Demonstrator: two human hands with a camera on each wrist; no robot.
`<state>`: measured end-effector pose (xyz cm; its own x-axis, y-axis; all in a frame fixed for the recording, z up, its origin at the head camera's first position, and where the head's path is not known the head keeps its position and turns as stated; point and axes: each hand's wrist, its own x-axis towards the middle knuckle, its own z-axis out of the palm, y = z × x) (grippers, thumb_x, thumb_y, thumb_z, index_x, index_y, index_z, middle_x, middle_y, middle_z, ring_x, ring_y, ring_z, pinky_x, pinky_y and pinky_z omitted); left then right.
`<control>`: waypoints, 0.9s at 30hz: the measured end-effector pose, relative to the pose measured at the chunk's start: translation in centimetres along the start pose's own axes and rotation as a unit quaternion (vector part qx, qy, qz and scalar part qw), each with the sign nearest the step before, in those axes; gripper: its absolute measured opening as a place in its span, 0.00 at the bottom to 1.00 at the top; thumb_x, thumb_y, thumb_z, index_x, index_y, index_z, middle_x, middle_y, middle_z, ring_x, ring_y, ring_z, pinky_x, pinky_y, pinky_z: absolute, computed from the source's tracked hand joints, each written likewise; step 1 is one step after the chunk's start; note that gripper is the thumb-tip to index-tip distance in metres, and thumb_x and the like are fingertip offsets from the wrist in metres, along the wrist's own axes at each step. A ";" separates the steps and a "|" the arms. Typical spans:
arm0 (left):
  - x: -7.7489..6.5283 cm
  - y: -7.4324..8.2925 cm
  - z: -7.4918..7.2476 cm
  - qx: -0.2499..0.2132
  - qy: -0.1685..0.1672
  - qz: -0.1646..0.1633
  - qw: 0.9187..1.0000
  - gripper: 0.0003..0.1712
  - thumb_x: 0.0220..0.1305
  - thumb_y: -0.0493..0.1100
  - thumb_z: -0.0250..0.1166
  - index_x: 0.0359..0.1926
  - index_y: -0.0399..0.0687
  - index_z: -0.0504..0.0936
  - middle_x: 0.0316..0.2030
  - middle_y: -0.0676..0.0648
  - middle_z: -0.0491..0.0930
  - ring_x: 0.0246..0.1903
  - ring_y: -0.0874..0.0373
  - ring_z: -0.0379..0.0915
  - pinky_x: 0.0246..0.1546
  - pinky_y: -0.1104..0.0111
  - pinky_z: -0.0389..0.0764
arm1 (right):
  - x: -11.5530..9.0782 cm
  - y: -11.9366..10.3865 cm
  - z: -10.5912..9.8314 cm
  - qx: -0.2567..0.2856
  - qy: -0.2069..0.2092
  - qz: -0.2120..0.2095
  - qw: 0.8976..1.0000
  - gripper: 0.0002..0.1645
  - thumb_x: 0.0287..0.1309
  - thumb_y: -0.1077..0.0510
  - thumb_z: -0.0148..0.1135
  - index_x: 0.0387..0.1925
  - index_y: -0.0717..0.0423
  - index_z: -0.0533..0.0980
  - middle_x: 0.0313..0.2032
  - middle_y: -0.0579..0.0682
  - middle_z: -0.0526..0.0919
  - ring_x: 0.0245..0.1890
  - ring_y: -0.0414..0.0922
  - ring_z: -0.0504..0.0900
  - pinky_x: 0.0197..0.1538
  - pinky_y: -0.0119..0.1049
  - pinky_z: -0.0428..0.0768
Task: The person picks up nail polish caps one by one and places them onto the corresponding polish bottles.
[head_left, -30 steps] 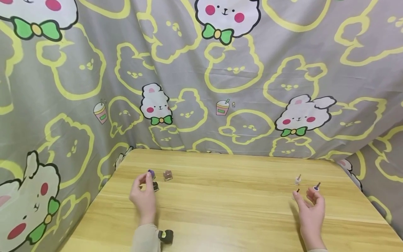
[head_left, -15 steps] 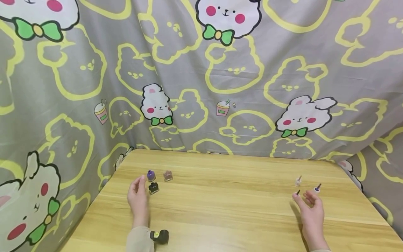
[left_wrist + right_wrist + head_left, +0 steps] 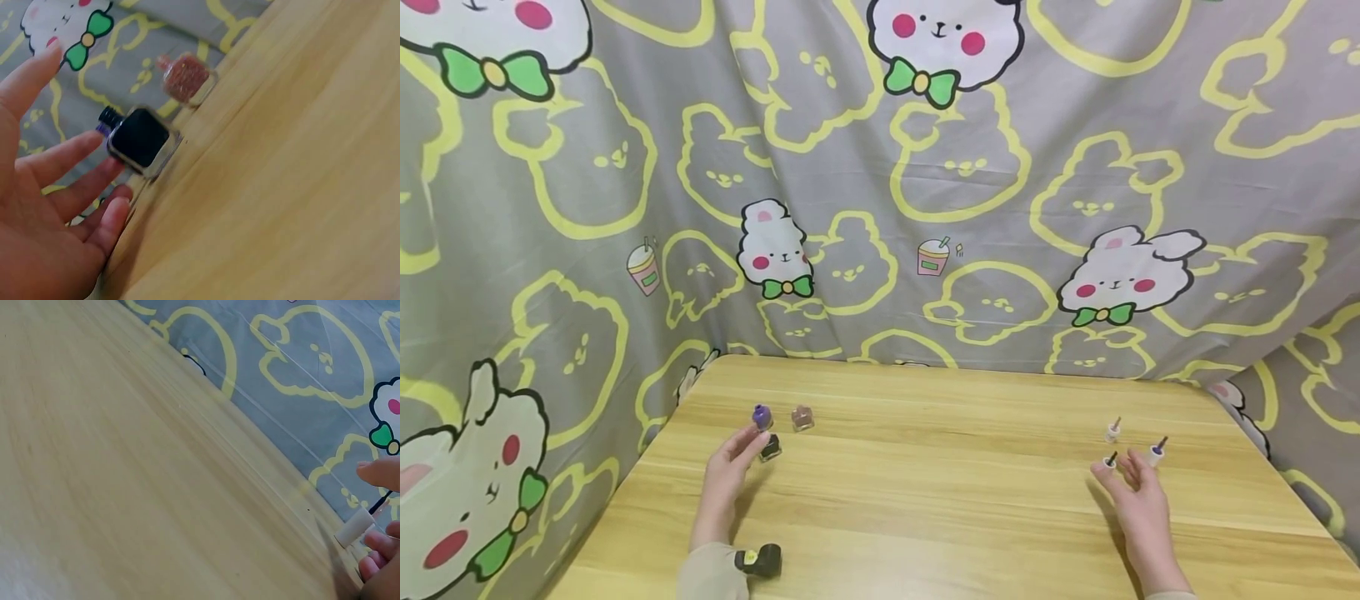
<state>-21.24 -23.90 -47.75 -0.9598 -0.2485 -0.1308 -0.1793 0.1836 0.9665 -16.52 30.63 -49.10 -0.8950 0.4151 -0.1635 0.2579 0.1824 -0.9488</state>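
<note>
My left hand [image 3: 724, 473] reaches beside an uncapped black nail polish bottle [image 3: 142, 139], fingers spread and fingertips right at its near side. Just behind that bottle is an uncapped purple nail polish bottle [image 3: 762, 417], mostly hidden in the left wrist view. A pink glitter nail polish bottle [image 3: 186, 78] stands further off. On the right, my right hand [image 3: 1138, 500] has thumb and fingers apart around a white cap [image 3: 355, 527] that stands with its dark brush pointing up. Two more white caps, one with a purple brush [image 3: 1157, 450] and one with a pinkish brush [image 3: 1113, 431], stand beyond it.
The wooden table [image 3: 925, 467] lies under everything. A grey curtain [image 3: 850, 167] with yellow outlines and white bunny faces hangs behind and along the sides. On the left wrist sits a black strapped device [image 3: 760, 560].
My left hand has come away from the purple bottle, drawn back left, then moved in toward the black bottle. My right hand has shifted only slightly, staying by the dark-brush cap.
</note>
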 end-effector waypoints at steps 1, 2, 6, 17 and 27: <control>0.0 -0.2 -0.1 0.009 -0.008 0.004 1.000 0.43 0.62 0.60 0.65 0.70 0.43 0.64 0.70 0.36 0.64 0.70 0.43 0.58 0.70 0.50 0.60 | 0.0 0.0 -0.1 -0.009 -0.007 0.000 1.000 0.55 0.66 0.42 0.57 0.76 0.54 0.34 0.76 0.61 0.43 0.76 0.62 0.44 0.75 0.58 0.47; 0.0 -0.3 -0.2 0.019 -0.016 0.006 1.000 0.43 0.61 0.59 0.66 0.70 0.44 0.65 0.69 0.36 0.65 0.69 0.43 0.59 0.71 0.50 0.60 | 0.0 0.0 -0.1 -0.016 -0.013 0.001 1.000 0.55 0.66 0.41 0.57 0.76 0.53 0.34 0.76 0.61 0.42 0.75 0.63 0.44 0.75 0.59 0.48; 0.2 -0.8 -0.2 0.041 -0.036 0.022 0.998 0.42 0.59 0.54 0.69 0.69 0.42 0.65 0.67 0.34 0.66 0.68 0.41 0.61 0.70 0.47 0.60 | 0.2 0.1 -0.3 -0.044 -0.031 -0.001 0.999 0.55 0.66 0.42 0.58 0.76 0.54 0.34 0.76 0.62 0.42 0.75 0.64 0.45 0.74 0.59 0.50; 0.3 -1.1 0.4 0.080 0.005 0.051 0.995 0.29 0.60 0.40 0.68 0.62 0.36 0.73 0.57 0.33 0.76 0.57 0.42 0.73 0.64 0.51 0.70 | 0.7 0.0 -0.4 -0.084 -0.059 -0.012 0.995 0.55 0.66 0.43 0.57 0.75 0.59 0.34 0.75 0.66 0.42 0.74 0.66 0.47 0.73 0.60 0.51; 0.4 -1.1 1.1 0.117 0.023 0.051 0.992 0.25 0.62 0.41 0.67 0.58 0.34 0.76 0.53 0.32 0.79 0.55 0.40 0.74 0.61 0.49 0.71 | 0.8 0.2 -0.6 -0.099 -0.050 -0.014 0.994 0.48 0.69 0.47 0.54 0.74 0.65 0.41 0.73 0.69 0.49 0.73 0.67 0.50 0.73 0.62 0.51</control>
<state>-21.68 -23.13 -49.14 -0.9657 -0.2590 -0.0197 -0.1322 0.4247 0.8956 -16.99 31.49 -49.29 -0.9322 0.3181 -0.1728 0.2895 0.3684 -0.8834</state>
